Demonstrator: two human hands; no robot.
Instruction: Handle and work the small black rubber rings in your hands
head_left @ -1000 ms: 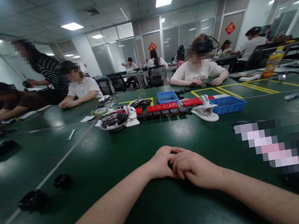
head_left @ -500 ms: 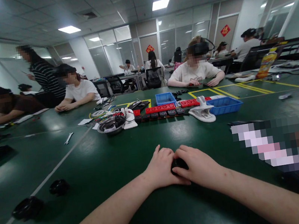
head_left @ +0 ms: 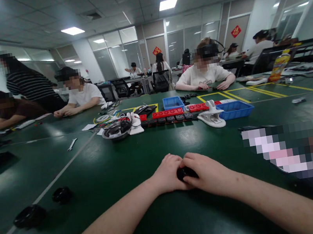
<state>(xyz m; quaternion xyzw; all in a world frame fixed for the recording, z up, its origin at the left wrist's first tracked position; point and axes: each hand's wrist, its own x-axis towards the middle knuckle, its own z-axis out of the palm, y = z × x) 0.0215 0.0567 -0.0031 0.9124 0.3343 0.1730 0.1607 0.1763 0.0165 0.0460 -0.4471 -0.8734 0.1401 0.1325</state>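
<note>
A small, dark, rounded black object (head_left: 187,173) sits between my two hands, low over the green table (head_left: 139,230). My left hand (head_left: 168,173) curls round its left side, fingers closed. From the other side, my right hand (head_left: 206,169) grips it, with the thumb in front and the fingers over the top. Most of the object is hidden, so I cannot tell its exact kind. Off to the left lie two glossy black ring-like parts, a larger one (head_left: 29,217) and a smaller one (head_left: 62,195).
Ahead stand a bowl of cables (head_left: 116,131), red power strips (head_left: 167,113), a white clamp (head_left: 212,116) and a blue bin (head_left: 236,110). A wrench (head_left: 72,144) lies left. Bagged items (head_left: 281,152) are at right. Several people sit around; one person (head_left: 30,83) stands.
Both hands stay on the black object and have shifted slightly. My left thumb or finger that stuck up is now folded down. The standing person in stripes has moved left and leans over.
</note>
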